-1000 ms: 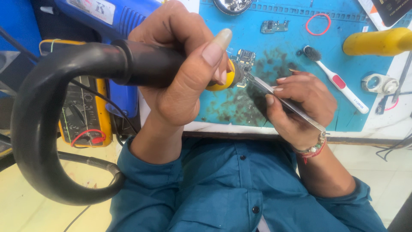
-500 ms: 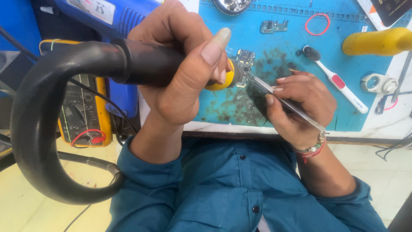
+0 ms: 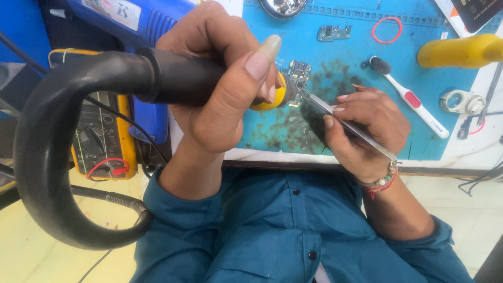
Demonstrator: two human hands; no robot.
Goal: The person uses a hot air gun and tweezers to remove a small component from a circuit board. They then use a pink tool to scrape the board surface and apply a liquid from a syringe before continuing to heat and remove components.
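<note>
My left hand point(image 3: 220, 99) is wrapped around the black handle of a hot-air tool point(image 3: 178, 78). Its yellow collar point(image 3: 272, 97) points at a small circuit board point(image 3: 298, 71) on the blue work mat point(image 3: 346, 63). A thick black hose point(image 3: 36, 157) loops from the handle down to the left. My right hand point(image 3: 367, 131) grips metal tweezers point(image 3: 319, 105), whose tips reach the board right beside the tool's nozzle. The nozzle tip itself is hidden behind my fingers.
On the mat lie a white and red toothbrush point(image 3: 414, 105), a red rubber band point(image 3: 386, 30), a second small board point(image 3: 334, 33) and a yellow-handled tool point(image 3: 461, 51). A yellow multimeter point(image 3: 99, 141) with red leads and a blue device point(image 3: 141, 26) sit at the left. The table edge point(image 3: 293, 157) runs just above my teal shirt.
</note>
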